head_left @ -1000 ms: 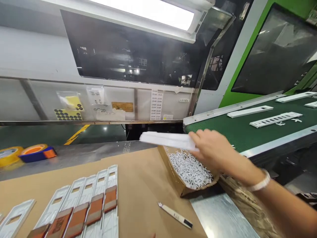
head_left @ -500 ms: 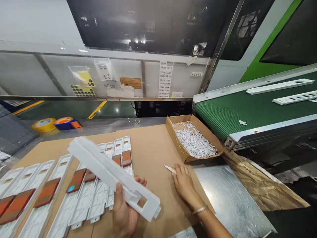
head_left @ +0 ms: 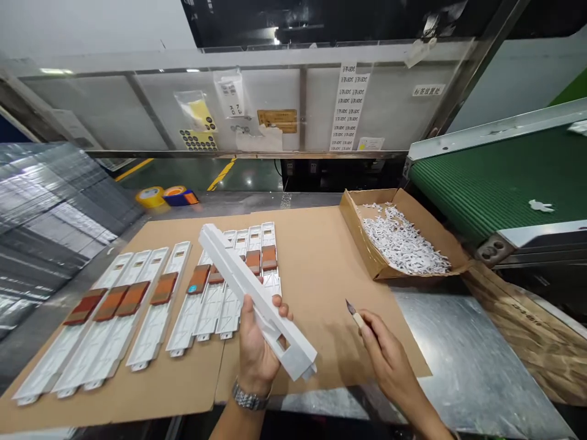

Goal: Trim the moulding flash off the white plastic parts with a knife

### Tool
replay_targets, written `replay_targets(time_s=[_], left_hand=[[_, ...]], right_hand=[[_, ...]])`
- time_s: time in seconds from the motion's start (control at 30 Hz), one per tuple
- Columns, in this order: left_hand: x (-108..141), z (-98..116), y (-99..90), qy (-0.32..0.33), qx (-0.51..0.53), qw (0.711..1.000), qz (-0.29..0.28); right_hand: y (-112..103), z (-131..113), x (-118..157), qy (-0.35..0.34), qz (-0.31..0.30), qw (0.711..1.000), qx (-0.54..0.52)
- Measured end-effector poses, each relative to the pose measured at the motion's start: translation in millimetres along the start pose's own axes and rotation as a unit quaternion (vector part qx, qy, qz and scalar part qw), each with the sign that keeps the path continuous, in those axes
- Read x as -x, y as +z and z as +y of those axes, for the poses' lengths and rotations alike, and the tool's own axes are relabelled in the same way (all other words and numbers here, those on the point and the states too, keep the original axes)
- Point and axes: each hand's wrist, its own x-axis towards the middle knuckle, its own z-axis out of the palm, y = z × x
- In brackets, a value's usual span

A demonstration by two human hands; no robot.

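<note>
Left hand is clenched round a long white plastic moulded bar, thumb up one side and fingertips showing past the other, with the bar angled up and away toward the middle of the frame. Its far end sits over the parts on the cardboard, but I can't tell if it's touching them. Right hand is pinched closed on a pale-handled craft knife, blade tip pointing up and left, touching nothing.

Compared with the half-second-earlier shot, the knife hand has lifted off the cardboard and the knife now stands more upright. The bar has also swung from lying fairly flat to a steeper angle.

Under all this is a big brown cardboard sheet on a bench with a bare galvanised metal top. Two groups of flat white plastic parts with orange-brown patches lie side by side on the sheet, lower left of centre. Upper right of the hands sits a shallow cardboard box full of white plastic trimmings, just below a green conveyor belt.
</note>
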Motion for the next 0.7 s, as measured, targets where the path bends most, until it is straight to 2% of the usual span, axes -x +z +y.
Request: replay_targets(time_s=[0.17,0.3,0.5,0.7], left_hand=[[5.4,-0.7,1.0,0.039,0.014,0.999,0.005],[10.0,0.2,-0.9,0.04,0.02,0.999,0.007],[14.9,0.5,-3.4,0.042,0.024,0.999,0.004],[20.1,-0.5,-5.8,0.034,0.028,0.999,-0.012]], right_hand=[[-9.8,-39.0,39.2,-0.057,-0.076,0.985,-0.146],[-7.1,-58.8,52.0,-0.025,-0.113,0.972,-0.204],[6.8,-76.5,61.5,0.053,-0.161,0.965,-0.201],[14.4,-76.9,67.5,0.053,-0.154,0.973,-0.162]])
